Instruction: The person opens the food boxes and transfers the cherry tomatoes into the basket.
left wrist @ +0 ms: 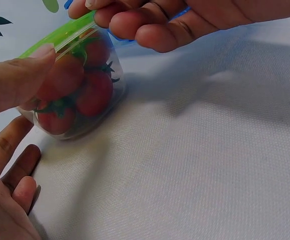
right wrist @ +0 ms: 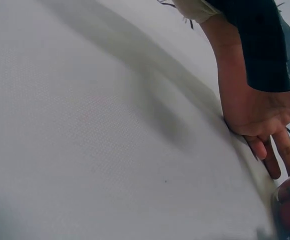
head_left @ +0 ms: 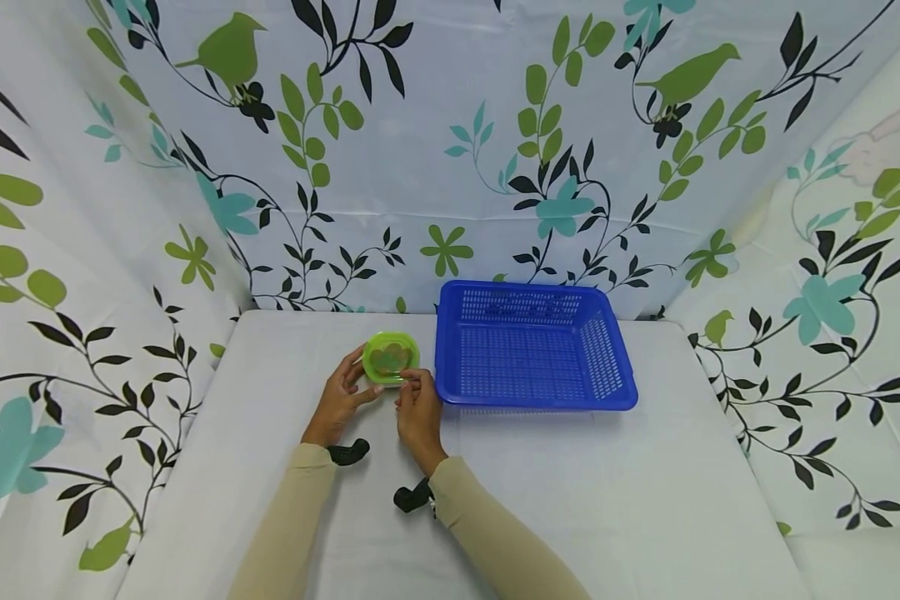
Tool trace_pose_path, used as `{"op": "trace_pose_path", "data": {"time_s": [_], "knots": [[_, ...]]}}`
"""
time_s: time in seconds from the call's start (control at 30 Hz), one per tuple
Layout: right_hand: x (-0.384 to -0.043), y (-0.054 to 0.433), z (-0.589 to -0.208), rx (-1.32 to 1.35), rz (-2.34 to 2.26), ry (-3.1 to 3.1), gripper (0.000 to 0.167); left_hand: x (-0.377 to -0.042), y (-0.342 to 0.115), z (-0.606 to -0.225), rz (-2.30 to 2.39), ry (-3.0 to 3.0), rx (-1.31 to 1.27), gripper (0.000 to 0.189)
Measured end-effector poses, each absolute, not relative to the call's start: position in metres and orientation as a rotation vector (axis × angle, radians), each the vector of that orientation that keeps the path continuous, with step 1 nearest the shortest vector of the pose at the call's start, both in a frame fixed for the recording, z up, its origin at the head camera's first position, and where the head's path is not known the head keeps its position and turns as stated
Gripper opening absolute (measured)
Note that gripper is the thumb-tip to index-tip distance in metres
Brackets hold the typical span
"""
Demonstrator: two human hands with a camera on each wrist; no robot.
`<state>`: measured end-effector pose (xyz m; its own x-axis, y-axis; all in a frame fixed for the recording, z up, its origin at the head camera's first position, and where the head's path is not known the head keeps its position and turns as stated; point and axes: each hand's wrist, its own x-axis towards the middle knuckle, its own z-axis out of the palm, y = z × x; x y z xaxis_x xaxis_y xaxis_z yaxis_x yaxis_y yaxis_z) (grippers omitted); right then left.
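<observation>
A small clear plastic container [left wrist: 118,70] stands on the white-covered table, with several red tomatoes [left wrist: 94,93] with green stems inside. Its bright green lid [left wrist: 59,37] is on top. My left hand [head_left: 337,402] grips the container from the left, thumb at the lid's near edge and fingers around the far side. My right hand [head_left: 422,417] pinches the lid's edge at the near right corner, its other fingers curled. In the right wrist view, only part of the container [right wrist: 279,210] shows at the lower right edge.
A blue perforated plastic basket [head_left: 536,404] stands just right of the container, close to my right hand. White cloth [head_left: 607,500] covers the table. Curtains [head_left: 420,167] printed with leaves, birds and flowers hang behind and along both sides.
</observation>
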<state>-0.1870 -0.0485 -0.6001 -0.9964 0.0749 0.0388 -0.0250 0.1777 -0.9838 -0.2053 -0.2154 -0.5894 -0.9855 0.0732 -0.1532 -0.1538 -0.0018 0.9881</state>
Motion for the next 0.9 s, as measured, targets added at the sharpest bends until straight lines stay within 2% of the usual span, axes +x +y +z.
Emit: {"op": "trace_pose_path", "data": {"time_s": [0.3,0.9], "knots": [[-0.188,-0.05,-0.604,-0.04,2.047,-2.249,0.019,-0.211,-0.218,-0.615,2.113,2.162,-0.065,0.091],[-0.195,-0.051,-0.607,-0.142,1.946,-2.317,0.019,-0.208,-0.215,-0.61,2.112,2.18,-0.065,0.091]]}}
